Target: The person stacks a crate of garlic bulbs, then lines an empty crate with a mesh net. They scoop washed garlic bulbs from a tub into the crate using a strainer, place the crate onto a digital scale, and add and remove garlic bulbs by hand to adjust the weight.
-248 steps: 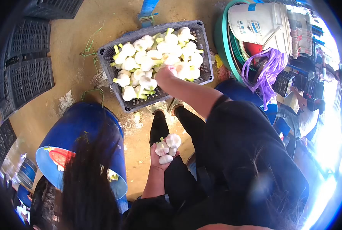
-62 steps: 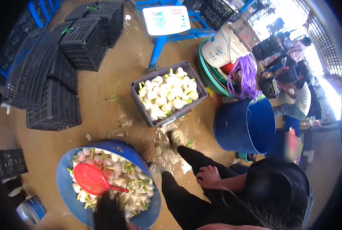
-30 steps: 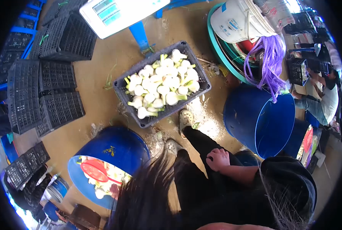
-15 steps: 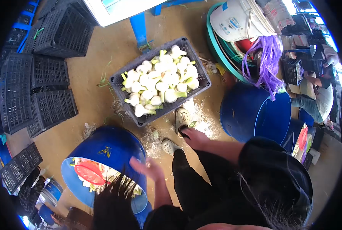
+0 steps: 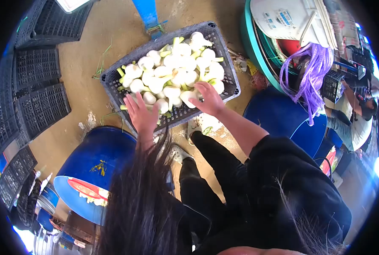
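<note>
A dark plastic crate (image 5: 108,91) stands on the floor in front of my feet, heaped with white garlic bulbs (image 5: 178,63) that have short green stems. My left hand (image 5: 141,114) lies over the bulbs at the crate's near left part, its fingers spread. Over the near right bulbs is my right hand (image 5: 210,100), its fingers also apart and touching the garlic. Neither hand is closed round a bulb. Some bulbs are partly hidden under the fingers.
A blue barrel (image 5: 100,148) with a red basket (image 5: 85,187) lies near left; another blue barrel (image 5: 266,112) is at right. Purple strands (image 5: 312,72) hang by a white bucket (image 5: 283,19) in a green tub (image 5: 251,40). Black crates (image 5: 40,102) line the left. A person (image 5: 359,123) bends far right.
Both hands have moved forward from beside my legs onto the garlic in the crate. The view has shifted, so the crate looks closer.
</note>
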A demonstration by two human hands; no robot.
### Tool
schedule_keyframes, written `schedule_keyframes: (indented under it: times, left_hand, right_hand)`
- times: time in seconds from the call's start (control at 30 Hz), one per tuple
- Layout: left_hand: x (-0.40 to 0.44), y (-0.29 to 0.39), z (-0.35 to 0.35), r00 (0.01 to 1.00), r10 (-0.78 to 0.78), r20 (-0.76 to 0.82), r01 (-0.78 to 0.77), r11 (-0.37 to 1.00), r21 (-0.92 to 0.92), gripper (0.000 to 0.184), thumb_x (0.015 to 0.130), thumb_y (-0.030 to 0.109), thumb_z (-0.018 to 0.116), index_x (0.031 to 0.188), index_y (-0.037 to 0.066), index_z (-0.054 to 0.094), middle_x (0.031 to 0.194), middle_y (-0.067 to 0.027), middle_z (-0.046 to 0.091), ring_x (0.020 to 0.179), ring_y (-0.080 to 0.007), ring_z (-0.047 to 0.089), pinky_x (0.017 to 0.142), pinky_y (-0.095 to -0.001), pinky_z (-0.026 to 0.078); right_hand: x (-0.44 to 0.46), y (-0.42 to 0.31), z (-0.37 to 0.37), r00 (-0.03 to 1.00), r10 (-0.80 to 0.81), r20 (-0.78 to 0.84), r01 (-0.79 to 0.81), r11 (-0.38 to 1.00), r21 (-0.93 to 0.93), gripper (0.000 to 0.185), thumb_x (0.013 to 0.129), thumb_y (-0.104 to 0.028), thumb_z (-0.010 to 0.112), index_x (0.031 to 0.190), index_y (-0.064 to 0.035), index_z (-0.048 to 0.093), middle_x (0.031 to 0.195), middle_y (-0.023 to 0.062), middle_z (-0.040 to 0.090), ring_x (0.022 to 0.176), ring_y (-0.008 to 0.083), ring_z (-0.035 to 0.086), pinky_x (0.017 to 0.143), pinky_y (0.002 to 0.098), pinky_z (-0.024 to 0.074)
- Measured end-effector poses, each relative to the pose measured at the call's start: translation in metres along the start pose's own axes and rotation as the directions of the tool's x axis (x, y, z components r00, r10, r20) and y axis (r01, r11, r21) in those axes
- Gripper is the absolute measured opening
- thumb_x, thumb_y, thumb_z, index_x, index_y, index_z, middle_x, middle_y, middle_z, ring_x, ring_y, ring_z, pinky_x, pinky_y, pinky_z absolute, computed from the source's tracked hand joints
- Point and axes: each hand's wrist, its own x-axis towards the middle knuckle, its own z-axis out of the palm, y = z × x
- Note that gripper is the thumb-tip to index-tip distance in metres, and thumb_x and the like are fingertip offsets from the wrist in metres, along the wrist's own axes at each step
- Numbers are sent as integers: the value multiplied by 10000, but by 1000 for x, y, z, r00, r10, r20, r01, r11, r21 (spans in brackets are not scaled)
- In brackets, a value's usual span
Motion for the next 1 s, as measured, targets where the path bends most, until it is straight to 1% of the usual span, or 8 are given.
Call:
schedule_keyframes:
  times: [0.23,0.37,0.43,0.5,0.6,0.7,0.87,1.0]
  left_hand:
    - [32,-10,-2,986,-15,165,6,999,54,673,841,427,501,1365,90,247,1387,-274,187,1297,-421,150,1050,-481,168]
    - [34,-44,-37,985,-27,-168,-15,970,-241,503,825,302,574,1226,16,473,1376,-266,227,1301,-394,180,1035,-455,235]
    - [20,-56,-39,966,-134,-221,118,989,-84,535,833,323,553,1255,15,435,1379,-278,204,1303,-405,158,1042,-459,214]
    - [9,-55,-33,928,-229,-294,259,964,66,568,841,344,533,1283,14,398,1383,-291,181,1306,-416,136,1049,-463,192]
    - [1,-43,-11,929,-362,-75,369,892,262,751,861,462,422,1360,-35,162,1408,-298,68,1322,-416,25,1070,-474,92]
    - [16,-40,-2,957,-214,-197,266,919,291,772,864,483,399,1353,-60,150,1414,-289,61,1326,-408,12,1075,-466,74]
    - [66,-22,-3,996,78,53,-88,972,220,776,844,497,450,1386,37,139,1409,-286,92,1324,-408,59,1064,-493,78]
    - [97,-23,15,988,128,-81,-108,972,207,783,816,447,532,1387,65,154,1398,-301,107,1316,-425,72,1059,-501,85]
  right_hand:
    - [14,21,5,946,-232,226,228,973,44,432,791,-349,574,1096,-45,554,1225,131,470,1198,256,400,987,333,355]
    - [35,17,-37,970,92,-224,-63,989,131,274,764,-151,634,1028,-90,599,1059,87,596,928,240,575,806,325,459]
    - [47,47,-59,789,-178,-588,80,979,-189,264,762,-87,611,1023,-55,589,973,139,594,874,251,569,769,325,453]
    - [59,67,-73,700,192,-688,-146,981,126,299,808,-161,581,1046,19,562,966,116,598,908,209,559,799,294,436]
    - [66,126,-71,720,686,-107,-521,636,569,364,870,-316,471,1072,-31,572,1005,102,612,904,203,574,806,323,437]
    - [55,141,-62,729,479,488,-565,18,825,417,941,-340,336,1142,-22,518,1089,109,593,927,220,587,873,356,443]
    - [42,119,-69,665,605,438,-611,102,785,337,916,-330,400,1001,-59,583,911,74,638,731,165,587,689,292,477]
    - [39,162,-41,757,544,362,-515,156,843,320,925,-331,389,911,-69,572,880,62,623,754,179,579,712,313,469]
